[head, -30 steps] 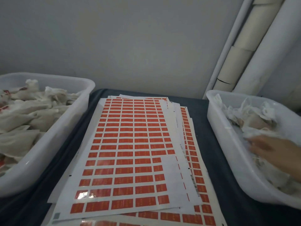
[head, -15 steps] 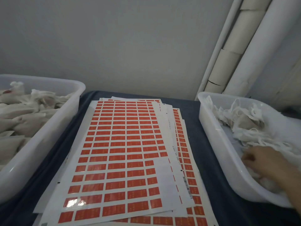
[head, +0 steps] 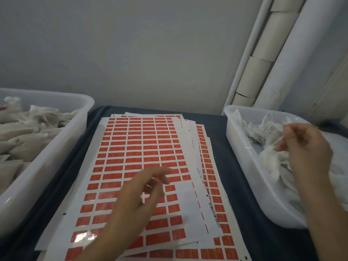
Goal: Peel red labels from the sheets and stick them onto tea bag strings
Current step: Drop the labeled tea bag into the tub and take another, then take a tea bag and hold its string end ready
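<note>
A stack of white sheets covered with red labels [head: 139,147] lies on the dark table between two tubs. My left hand [head: 139,196] hovers over the lower part of the top sheet, blurred, its fingers loosely spread and holding nothing. Over the right tub [head: 243,166], my right hand [head: 305,147] pinches a thin white tea bag string [head: 278,140]. Its tea bag [head: 271,155] is still among the white bags in that tub. The top sheet has a bare white strip at its lower right where labels are gone.
A white tub [head: 62,147] on the left is heaped with tea bags, some showing red tags. White pipes and cardboard tubes [head: 263,72] stand against the grey wall at the back right. Dark cloth [head: 229,185] shows between sheets and tubs.
My right hand has risen out of the heap in the right tub with a string pinched. My left hand has come into view over the label sheet. The camera has tilted slightly.
</note>
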Motion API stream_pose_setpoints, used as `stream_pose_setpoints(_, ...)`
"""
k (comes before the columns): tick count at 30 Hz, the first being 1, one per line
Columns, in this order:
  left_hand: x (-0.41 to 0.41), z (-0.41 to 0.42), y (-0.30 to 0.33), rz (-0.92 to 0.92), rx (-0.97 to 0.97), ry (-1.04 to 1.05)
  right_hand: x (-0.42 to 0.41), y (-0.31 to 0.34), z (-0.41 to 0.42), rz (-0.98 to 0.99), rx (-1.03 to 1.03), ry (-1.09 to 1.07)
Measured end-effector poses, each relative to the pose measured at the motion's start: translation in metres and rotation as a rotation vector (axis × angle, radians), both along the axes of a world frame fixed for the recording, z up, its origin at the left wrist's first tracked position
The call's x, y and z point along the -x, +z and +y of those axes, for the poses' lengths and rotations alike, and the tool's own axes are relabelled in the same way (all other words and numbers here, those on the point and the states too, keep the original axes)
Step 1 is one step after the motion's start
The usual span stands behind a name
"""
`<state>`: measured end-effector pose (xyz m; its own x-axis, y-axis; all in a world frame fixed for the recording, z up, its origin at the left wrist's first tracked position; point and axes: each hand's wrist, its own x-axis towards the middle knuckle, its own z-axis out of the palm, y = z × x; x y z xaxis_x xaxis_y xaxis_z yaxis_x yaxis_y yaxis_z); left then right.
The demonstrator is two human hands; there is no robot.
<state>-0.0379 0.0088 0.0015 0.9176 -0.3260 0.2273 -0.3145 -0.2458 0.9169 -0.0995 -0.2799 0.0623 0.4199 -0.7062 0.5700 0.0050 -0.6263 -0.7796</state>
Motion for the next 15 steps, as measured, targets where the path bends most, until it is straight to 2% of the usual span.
stream_pose_setpoints(3, 0.013, -0.010, -0.011, -0.052, -0.058, -0.092, 0.005, -0.002, -0.008, -0.007, -0.132, 0.030)
stream_pose_setpoints(9, 0.000, -0.005, -0.039, -0.023, -0.089, -0.030, 0.005, -0.008, -0.020, 0.082, -0.333, 0.031)
stream_pose_setpoints(12, -0.004, 0.005, -0.044, -0.019, -0.091, 0.010, 0.003, -0.003, -0.020, 0.010, -0.517, 0.090)
stream_pose_setpoints(13, -0.004, 0.007, -0.045, -0.018, -0.097, 0.018, 0.003, -0.002, -0.019, -0.002, -0.534, 0.109)
stream_pose_setpoints(15, -0.004, 0.010, -0.045, -0.003, -0.095, 0.021, 0.005, -0.003, -0.018, 0.102, -0.382, 0.084)
